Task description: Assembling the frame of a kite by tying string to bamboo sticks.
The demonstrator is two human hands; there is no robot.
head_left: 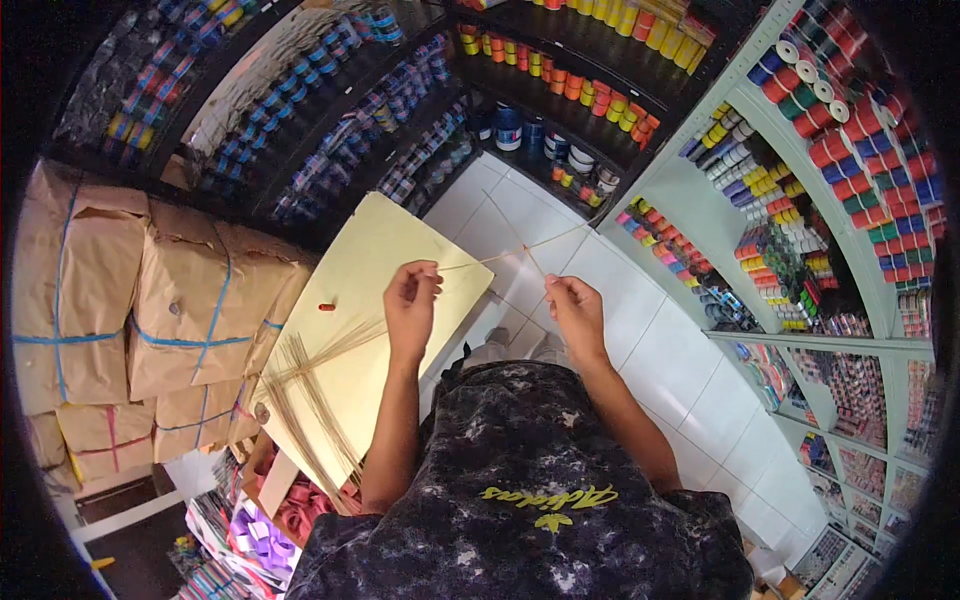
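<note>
Both hands, the left hand and right hand, are raised side by side (fingers pinched shut), forearms extended forward.

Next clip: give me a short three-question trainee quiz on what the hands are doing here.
1. True or false: both hands pinch the same thin straw-coloured strand.
2. What lies on the pale yellow board below the left hand? A) scissors B) a bundle of thin straw-coloured strands C) a tape roll
3. What fills the shelves on the right?

Key
1. True: the left hand and right hand each pinch the thin strand stretched between them.
2. B: the bundle of strands lies on the yellow board.
3. Coloured spools.
</note>
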